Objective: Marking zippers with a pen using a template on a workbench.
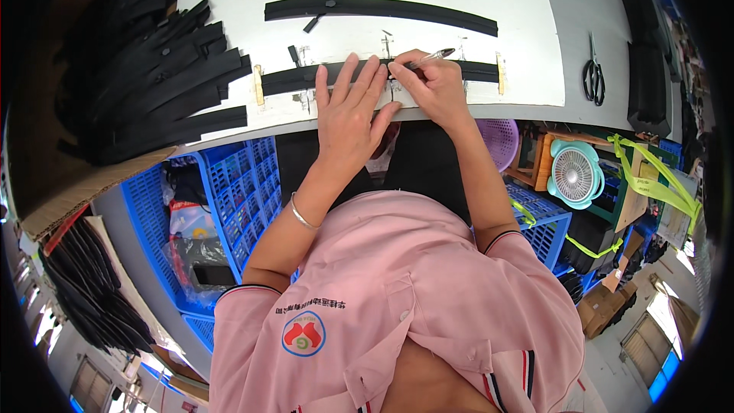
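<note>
A black zipper strip (284, 81) lies across a white board (527, 46), between two tan tape marks near the board's front edge. My left hand (350, 107) rests flat on this strip, its fingers stretched out and a little apart. In my right hand (436, 86) is a pen (436, 56), slanted with its upper end to the right. The pen's tip is down at the strip beside my left fingertips, partly hidden by my fingers. Farther back on the board lies a second black zipper strip (382, 9), its pull tab hanging toward me.
Many black zipper strips (168, 69) are heaped at the left by a cardboard box (99, 183). Black-handled scissors (593, 76) lie on the right of the table, near a black stack (647, 88). Below are blue crates (237, 183) and a turquoise fan (575, 173).
</note>
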`<state>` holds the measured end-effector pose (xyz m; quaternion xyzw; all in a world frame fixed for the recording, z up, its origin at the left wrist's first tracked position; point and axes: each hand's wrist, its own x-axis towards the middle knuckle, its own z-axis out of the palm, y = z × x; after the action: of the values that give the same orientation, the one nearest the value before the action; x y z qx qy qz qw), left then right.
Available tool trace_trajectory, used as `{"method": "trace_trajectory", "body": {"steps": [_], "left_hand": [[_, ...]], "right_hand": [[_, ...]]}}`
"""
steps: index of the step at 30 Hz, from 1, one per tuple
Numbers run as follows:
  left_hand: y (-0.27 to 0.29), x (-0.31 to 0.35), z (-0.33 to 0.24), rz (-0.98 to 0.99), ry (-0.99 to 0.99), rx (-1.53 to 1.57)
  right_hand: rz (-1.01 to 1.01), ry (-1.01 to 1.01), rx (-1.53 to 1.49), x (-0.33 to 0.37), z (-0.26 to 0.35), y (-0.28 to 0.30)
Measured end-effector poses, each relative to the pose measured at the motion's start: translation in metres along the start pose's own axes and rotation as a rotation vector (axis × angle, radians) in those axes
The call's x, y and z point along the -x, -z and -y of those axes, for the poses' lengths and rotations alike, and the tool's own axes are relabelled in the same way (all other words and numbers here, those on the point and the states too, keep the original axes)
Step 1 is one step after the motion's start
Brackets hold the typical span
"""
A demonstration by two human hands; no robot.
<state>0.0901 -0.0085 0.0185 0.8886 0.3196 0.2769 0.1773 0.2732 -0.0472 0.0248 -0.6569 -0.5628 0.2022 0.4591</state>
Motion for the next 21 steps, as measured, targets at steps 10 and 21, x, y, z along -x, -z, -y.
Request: {"method": "trace_trajectory", "body": {"steps": [10, 21], "left_hand": [[-0.002, 0.002, 0.002, -0.011, 0.004, 0.011], [0.041, 0.008, 0.042, -0.225, 0.282, -0.089]], "right_hand": [[0.037, 0.045, 0.043, 0.0, -0.003, -0.001], [-0.027, -0.116, -0.165, 0.003, -0.011, -0.002]]}}
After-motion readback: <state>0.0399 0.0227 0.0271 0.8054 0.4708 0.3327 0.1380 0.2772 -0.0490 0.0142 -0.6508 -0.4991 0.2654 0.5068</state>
